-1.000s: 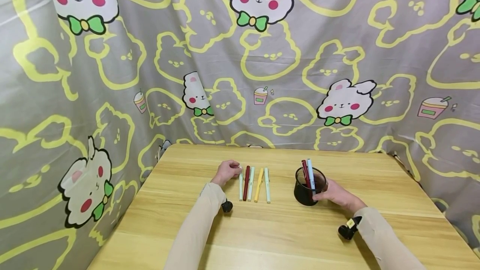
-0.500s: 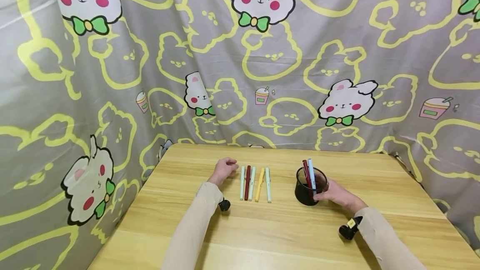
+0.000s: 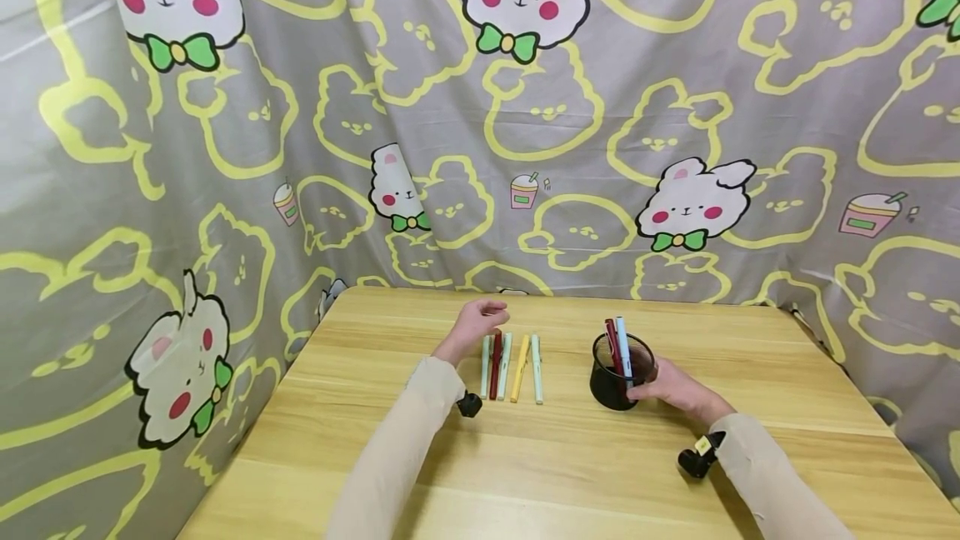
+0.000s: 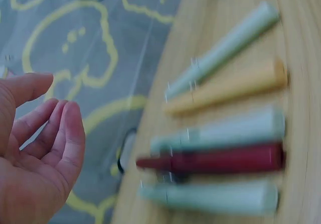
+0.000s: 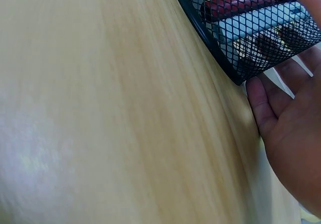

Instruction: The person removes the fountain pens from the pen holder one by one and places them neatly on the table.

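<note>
Several capped pens lie side by side on the wooden table, caps partly blurred in the left wrist view: a dark red pen (image 3: 495, 369), a yellow pen (image 3: 519, 372) and pale green ones, such as the rightmost pale green pen (image 3: 537, 372). My left hand (image 3: 477, 325) is above their far ends at the left, holding nothing, fingers loosely bent. To the right, my right hand (image 3: 678, 395) grips the black mesh pen holder (image 3: 606, 388) from its right side, thumb in front. A dark red pen (image 3: 612, 342) and a light blue pen (image 3: 622, 337) lean inside the holder.
The wooden table (image 3: 570, 473) reaches back to a grey curtain (image 3: 450, 123) with yellow and white cartoon prints, which also hangs along the sides. Small black wrist cameras, such as the right wrist camera (image 3: 697, 458), sit at both cuffs.
My left hand first drew back left from the leftmost pale green pen, then moved right and away over the pens' far ends. The right hand stays on the pen holder.
</note>
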The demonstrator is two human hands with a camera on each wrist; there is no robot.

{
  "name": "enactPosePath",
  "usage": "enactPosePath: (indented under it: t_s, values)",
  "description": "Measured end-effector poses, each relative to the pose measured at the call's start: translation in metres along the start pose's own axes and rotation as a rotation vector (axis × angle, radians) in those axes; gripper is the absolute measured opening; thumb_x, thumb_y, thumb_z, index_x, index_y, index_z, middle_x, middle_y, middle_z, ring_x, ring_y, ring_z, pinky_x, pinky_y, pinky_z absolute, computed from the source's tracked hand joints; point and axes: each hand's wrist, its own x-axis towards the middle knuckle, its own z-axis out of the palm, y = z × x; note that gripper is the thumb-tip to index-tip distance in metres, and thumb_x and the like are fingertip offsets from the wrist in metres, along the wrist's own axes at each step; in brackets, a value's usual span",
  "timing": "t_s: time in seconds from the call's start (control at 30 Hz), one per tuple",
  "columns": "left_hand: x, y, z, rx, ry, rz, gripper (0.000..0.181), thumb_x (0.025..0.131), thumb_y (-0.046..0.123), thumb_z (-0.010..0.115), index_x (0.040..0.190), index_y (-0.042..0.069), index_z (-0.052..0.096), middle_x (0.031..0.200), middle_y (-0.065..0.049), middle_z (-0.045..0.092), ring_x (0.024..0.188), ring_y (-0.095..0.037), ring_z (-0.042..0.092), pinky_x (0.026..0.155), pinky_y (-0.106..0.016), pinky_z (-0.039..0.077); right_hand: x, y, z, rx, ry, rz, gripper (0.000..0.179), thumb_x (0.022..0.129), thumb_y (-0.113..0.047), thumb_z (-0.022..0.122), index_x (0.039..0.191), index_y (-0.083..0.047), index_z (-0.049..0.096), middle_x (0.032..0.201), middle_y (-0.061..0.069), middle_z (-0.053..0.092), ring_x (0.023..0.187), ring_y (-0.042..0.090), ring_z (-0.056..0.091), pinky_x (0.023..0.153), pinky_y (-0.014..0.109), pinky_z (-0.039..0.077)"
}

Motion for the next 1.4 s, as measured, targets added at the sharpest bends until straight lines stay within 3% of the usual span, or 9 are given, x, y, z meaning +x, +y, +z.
enactPosePath:
  t_s: [0.27,0.37,0.57,0.87,1.03,1.27,1.4]
  values:
    - [-0.007,0.033,0.036,-0.015,-0.14,0.037,0.032,0.093,0.011,0.061,0.122,-0.004,0.057,0.112,-0.016,0.06,0.107,-0.036,0.057,0.086,-0.039,0.052,0.001,-0.001,-0.001,-0.008,-0.006,0.015,0.08,0.078,0.001,0.072,0.142,0.011,0.024,0.134,0.037,0.037,0.111,0.002,0.05,0.091,0.016,0.041]
    - [-0.009,0.043,0.052,-0.022,-0.155,0.04,0.031,0.093,0.011,0.061,0.121,-0.003,0.059,0.113,-0.016,0.061,0.103,-0.029,0.059,0.086,-0.039,0.053,0.001,-0.002,-0.002,0.002,-0.012,0.007,0.081,0.078,0.003,0.072,0.142,0.011,0.022,0.135,0.038,0.035,0.112,0.002,0.05,0.091,0.016,0.041]
    - [0.003,0.029,0.086,-0.062,-0.114,0.019,0.028,0.091,0.015,0.065,0.117,0.003,0.063,0.106,-0.005,0.065,0.092,-0.015,0.062,0.077,-0.029,0.054,0.0,0.0,-0.003,-0.04,-0.001,-0.007,0.08,0.078,0.002,0.073,0.142,0.011,0.025,0.135,0.037,0.037,0.113,0.0,0.049,0.092,0.014,0.039]
    - [0.008,0.025,0.122,-0.125,-0.095,0.019,0.026,0.089,0.017,0.068,0.111,0.004,0.066,0.1,-0.002,0.068,0.09,-0.013,0.063,0.086,-0.042,0.051,-0.001,0.003,-0.001,-0.036,0.016,0.006,0.079,0.078,0.003,0.073,0.142,0.01,0.026,0.134,0.036,0.039,0.113,0.003,0.05,0.092,0.015,0.039]
    - [0.01,0.022,0.134,-0.141,-0.077,0.0,0.024,0.087,0.015,0.07,0.109,0.004,0.067,0.099,-0.002,0.067,0.088,-0.012,0.062,0.088,-0.045,0.05,-0.001,0.003,0.001,-0.04,0.015,-0.013,0.079,0.077,0.003,0.073,0.141,0.012,0.028,0.134,0.036,0.039,0.113,0.002,0.05,0.093,0.013,0.037]
    - [0.011,0.022,0.14,-0.112,-0.042,-0.031,0.023,0.087,0.016,0.071,0.108,0.007,0.068,0.098,0.001,0.067,0.088,-0.012,0.062,0.079,-0.031,0.053,-0.001,0.003,0.001,-0.013,0.009,-0.019,0.08,0.077,0.004,0.073,0.141,0.013,0.026,0.135,0.037,0.037,0.114,0.001,0.049,0.093,0.013,0.037]
    - [0.013,0.022,0.142,-0.111,-0.051,-0.027,0.03,0.087,0.018,0.071,0.112,0.003,0.066,0.097,0.001,0.067,0.089,-0.012,0.061,0.08,-0.032,0.053,-0.001,0.001,0.001,-0.018,0.015,-0.019,0.079,0.077,0.004,0.073,0.141,0.013,0.026,0.135,0.037,0.037,0.113,0.001,0.049,0.093,0.013,0.038]
